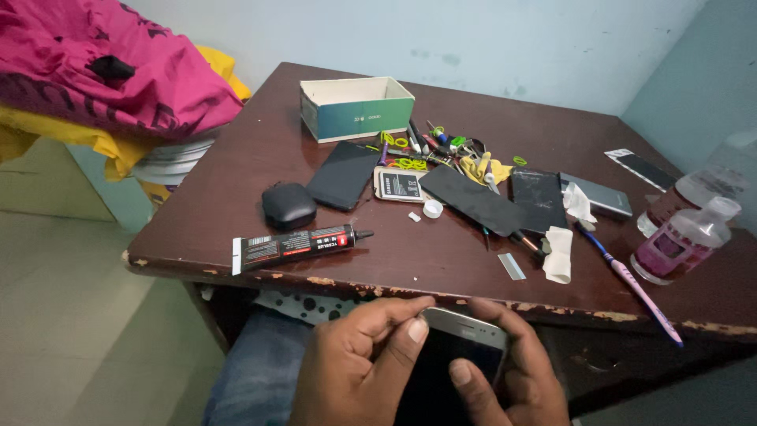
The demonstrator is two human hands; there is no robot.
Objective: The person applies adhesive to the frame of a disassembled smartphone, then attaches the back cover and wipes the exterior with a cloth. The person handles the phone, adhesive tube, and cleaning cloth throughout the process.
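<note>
Below table edge [441, 296], gripped phone [453, 347]

Both hands grip a silver phone [461, 335] below table's [260, 142] front edge: left hand [351, 367] w/ thumb on its top, right hand [516, 375] at its side. Glue tube [296, 246] lies near front-left edge; open box [356, 108] twd back; pink bottle [684, 241] at right edge.
</note>
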